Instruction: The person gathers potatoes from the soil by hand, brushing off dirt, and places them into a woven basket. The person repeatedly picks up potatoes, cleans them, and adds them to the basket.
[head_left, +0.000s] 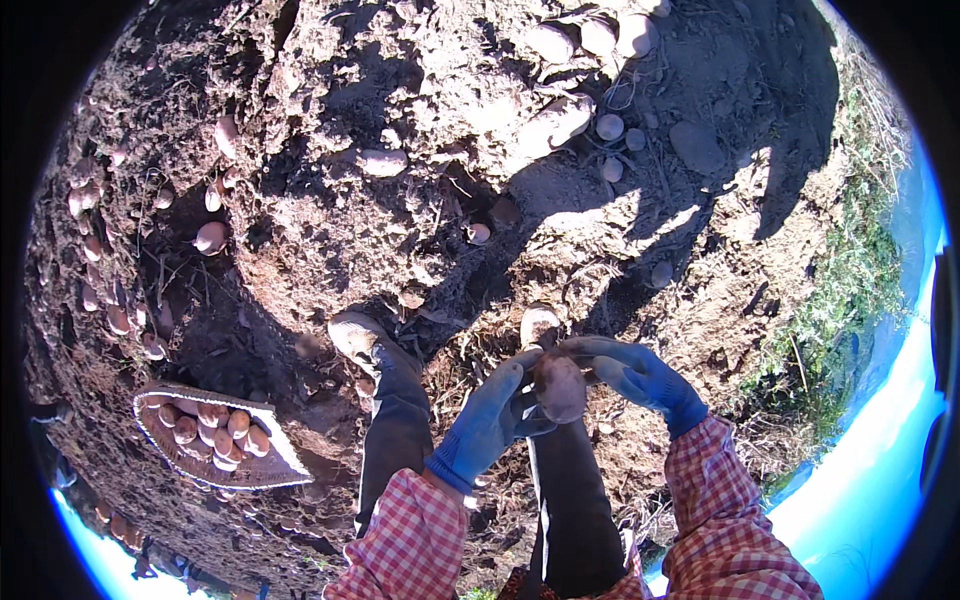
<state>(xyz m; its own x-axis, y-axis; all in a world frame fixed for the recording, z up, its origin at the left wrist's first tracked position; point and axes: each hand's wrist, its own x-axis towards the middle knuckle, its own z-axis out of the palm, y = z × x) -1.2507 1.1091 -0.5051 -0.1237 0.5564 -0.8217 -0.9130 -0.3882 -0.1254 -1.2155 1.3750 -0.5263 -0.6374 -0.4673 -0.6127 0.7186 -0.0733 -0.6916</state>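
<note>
A large, soil-dusted potato (561, 391) is held between my two gloved hands, above my right shin. My left hand (484, 416), in a blue work glove, supports it from the left, with its thumb near the top and its fingers partly hidden. From the right, my right hand (637, 381), gloved the same way, puts its bent fingertips against the potato's upper side. Beyond my hands, a small potato (478, 233) lies half sunk in the loose soil. To the left, an open-mouthed woven sack (281, 463) with a pale rim contains several potatoes (223, 441).
Several large potatoes (598, 37) lie at the far right on the soil, with smaller round ones (610, 127) nearer. More potatoes (118, 319) are scattered along the left. My boots (352, 334) stand apart in the dirt. Green weeds (832, 322) edge the ground at right.
</note>
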